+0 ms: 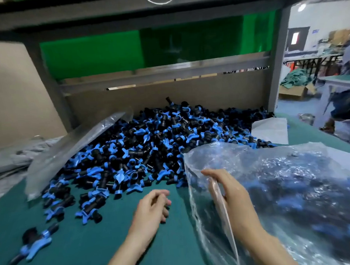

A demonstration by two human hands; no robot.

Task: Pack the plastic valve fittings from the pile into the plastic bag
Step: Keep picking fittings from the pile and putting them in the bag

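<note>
Bag partly filled, big heap left.
The pile of black-and-blue plastic valve fittings spreads over the green bench; in front of the pile the left hand rests, grip slack and empty; right of the pile the right hand has its grip clamped on the mouth of the clear plastic bag, which holds many fittings.

Pile: on the table, at the back.
Bag: right of pile (fittings inside).
Stray fitting: front left.
</note>
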